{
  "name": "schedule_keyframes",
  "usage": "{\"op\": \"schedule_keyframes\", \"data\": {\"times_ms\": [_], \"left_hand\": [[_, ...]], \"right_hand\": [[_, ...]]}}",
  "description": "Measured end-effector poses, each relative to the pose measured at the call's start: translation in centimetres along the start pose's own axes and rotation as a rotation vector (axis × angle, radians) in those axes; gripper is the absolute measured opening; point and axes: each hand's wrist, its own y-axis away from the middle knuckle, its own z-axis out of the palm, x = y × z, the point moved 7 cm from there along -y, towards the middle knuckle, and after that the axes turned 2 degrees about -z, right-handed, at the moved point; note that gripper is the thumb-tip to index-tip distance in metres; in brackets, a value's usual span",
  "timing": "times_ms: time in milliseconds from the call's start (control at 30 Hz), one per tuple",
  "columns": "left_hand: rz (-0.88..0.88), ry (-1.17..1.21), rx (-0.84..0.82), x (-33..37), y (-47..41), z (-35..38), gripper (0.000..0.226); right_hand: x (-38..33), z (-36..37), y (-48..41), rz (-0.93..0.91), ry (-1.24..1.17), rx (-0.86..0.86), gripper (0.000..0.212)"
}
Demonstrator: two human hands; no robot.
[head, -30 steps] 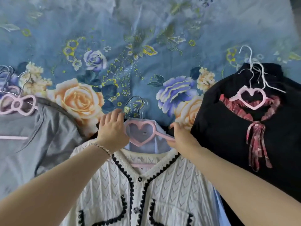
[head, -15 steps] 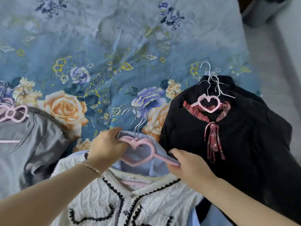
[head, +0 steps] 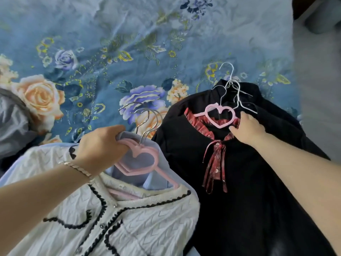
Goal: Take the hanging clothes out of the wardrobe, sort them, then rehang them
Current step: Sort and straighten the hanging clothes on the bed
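Clothes on hangers lie on a blue floral bedspread [head: 103,52]. My left hand [head: 101,146] grips stacked pink heart-shaped hangers [head: 145,161] with metal hooks, which carry a white knit cardigan with black trim [head: 129,218] over a pale blue shirt [head: 162,180]. To the right lies a black garment [head: 249,191] with a red ruffled collar and bow [head: 215,163]. My right hand [head: 248,129] rests on it, its fingers touching the lower right edge of another pink heart hanger [head: 220,115]. White wire hangers [head: 234,89] stick out above.
A grey garment [head: 13,122] lies at the left edge. The bed ends on the right, where grey floor [head: 319,108] shows. A dark piece of furniture [head: 317,10] stands at the top right corner.
My right hand let go of the hanger arm by the cardigan and moved right onto the black garment's heart hanger. My view shifted right; the left hand keeps its grip.
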Motion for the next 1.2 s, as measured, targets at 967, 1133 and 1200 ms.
{"op": "schedule_keyframes", "data": {"times_ms": [967,1133,1200], "left_hand": [[-0.017,0.496,0.195,-7.7,22.1,-25.6,0.014],[0.108,0.562,0.386,-9.4,26.1,-33.1,0.03],[0.112,0.595,0.426,-10.2,27.4,-35.0,0.026]], "right_hand": [[-4.4,-18.8,33.5,-0.115,-0.484,0.278,0.051],[-9.4,-29.1,39.4,-0.199,-0.637,0.502,0.053],[-12.7,-34.1,44.0,-0.322,-0.604,0.633,0.052]]}}
